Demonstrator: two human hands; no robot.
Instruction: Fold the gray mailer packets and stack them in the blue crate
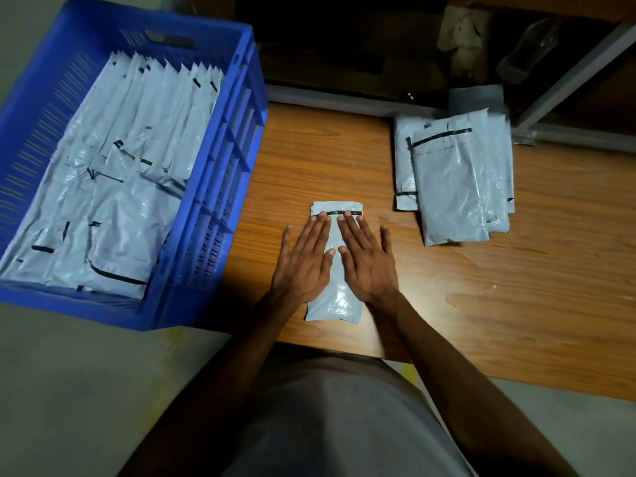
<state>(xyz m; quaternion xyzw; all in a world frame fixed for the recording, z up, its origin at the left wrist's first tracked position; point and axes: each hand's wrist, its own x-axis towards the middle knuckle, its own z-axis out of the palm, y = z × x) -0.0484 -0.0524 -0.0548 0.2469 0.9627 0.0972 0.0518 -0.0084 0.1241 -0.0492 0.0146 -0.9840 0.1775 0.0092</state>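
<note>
You're pressing one gray mailer packet (333,297) flat on the wooden table (516,270), center of frame. Your left hand (303,259) and right hand (366,261) are both lying open on it, fingers straight, nothing gripped. Fingertips are reaching the black adhesive strip (339,213) near the packet's far edge.

Looks like you're smoothing or creasing before folding. Keep palms flat and sweep outward so trapped air is leaving, otherwise the fold is likely springing back. Keep the side edges lined up before committing the crease.

The blue crate (241,98) is sitting at upper left, just beside the table, already holding many packets standing in rows. The unfolded pile (457,187) is waiting at upper right, well apart from your hands.
</note>
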